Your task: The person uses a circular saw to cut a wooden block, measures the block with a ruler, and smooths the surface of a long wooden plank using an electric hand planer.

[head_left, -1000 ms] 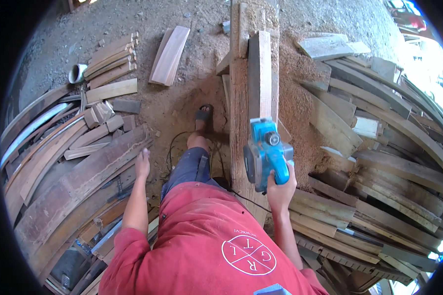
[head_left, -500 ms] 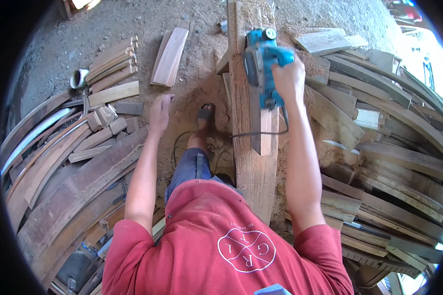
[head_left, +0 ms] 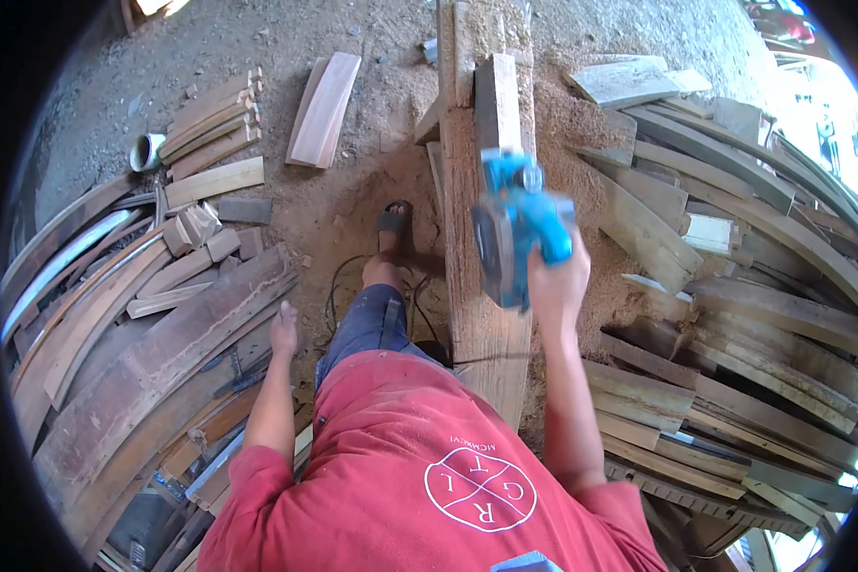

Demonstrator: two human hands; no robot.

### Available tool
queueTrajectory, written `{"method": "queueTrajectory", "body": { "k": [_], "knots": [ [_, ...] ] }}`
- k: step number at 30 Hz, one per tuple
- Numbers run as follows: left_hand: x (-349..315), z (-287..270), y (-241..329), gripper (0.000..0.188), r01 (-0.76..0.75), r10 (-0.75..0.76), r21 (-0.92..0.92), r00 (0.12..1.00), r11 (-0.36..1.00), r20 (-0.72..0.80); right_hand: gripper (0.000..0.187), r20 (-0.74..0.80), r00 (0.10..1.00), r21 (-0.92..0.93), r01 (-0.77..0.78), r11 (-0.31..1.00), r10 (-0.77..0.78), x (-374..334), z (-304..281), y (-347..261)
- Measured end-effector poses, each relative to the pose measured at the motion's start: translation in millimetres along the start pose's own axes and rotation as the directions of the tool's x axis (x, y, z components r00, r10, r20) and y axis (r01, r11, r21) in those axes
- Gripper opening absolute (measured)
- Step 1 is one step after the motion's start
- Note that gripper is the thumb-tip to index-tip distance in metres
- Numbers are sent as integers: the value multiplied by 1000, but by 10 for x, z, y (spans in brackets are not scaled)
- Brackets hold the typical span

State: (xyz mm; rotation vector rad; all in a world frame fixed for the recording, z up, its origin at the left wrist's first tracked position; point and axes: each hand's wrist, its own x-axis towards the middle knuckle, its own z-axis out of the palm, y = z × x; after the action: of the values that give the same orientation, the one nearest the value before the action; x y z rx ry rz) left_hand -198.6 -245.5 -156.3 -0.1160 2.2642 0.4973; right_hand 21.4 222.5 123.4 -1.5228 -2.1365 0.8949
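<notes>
Far left of frame: stack of curved brown wooden slats [head_left: 95, 315] on the dirt floor [head_left: 257, 57], with short offcut blocks above it.

Left of centre: your left hand [head_left: 283, 331], fingers loosely together, holding nothing, hanging beside your knee just above the slats.

Centre: long rough wooden plank [head_left: 481, 315], long axis running from lower centre to the top of the frame, a narrower board lying on its upper end.

Right of centre: blue electric hand planer [head_left: 517, 224], sitting on the plank's middle stretch, body in line with the plank. Your right hand [head_left: 555, 278] is closed round its rear handle, so the tool lies directly ahead of that hand, the nearer one.

Change since half a second ago: planer drawn back from the plank's upper end toward you; left hand dropped lower.

Right: piled grey-brown planks [head_left: 734, 315] and sawdust.
</notes>
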Motion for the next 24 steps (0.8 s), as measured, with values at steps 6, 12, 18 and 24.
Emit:
{"method": "queueTrajectory", "body": {
  "k": [6, 12, 18, 24],
  "knots": [
    [-163, 212, 2719, 40, -774, 773, 15, 630, 633, -73, 30, 14, 998, -21, 63, 998, -63, 1629, 406, -459],
    [-1224, 429, 4917, 39, -931, 961, -328, 223, 159, -166, 40, 9, 991, 6, 131, 991, -131, 996, 352, -179],
    [-1932, 1213, 4857, 31, -886, 969, -395, 206, 244, 136, 36, -1, 997, 18, -73, 997, 73, -391, -102, 117],
    [-1910, 1286, 4858, 30, -899, 977, -389, 152, 200, 149, 47, 62, 987, 25, -147, 989, 145, -567, -265, 173]
  ]
}}
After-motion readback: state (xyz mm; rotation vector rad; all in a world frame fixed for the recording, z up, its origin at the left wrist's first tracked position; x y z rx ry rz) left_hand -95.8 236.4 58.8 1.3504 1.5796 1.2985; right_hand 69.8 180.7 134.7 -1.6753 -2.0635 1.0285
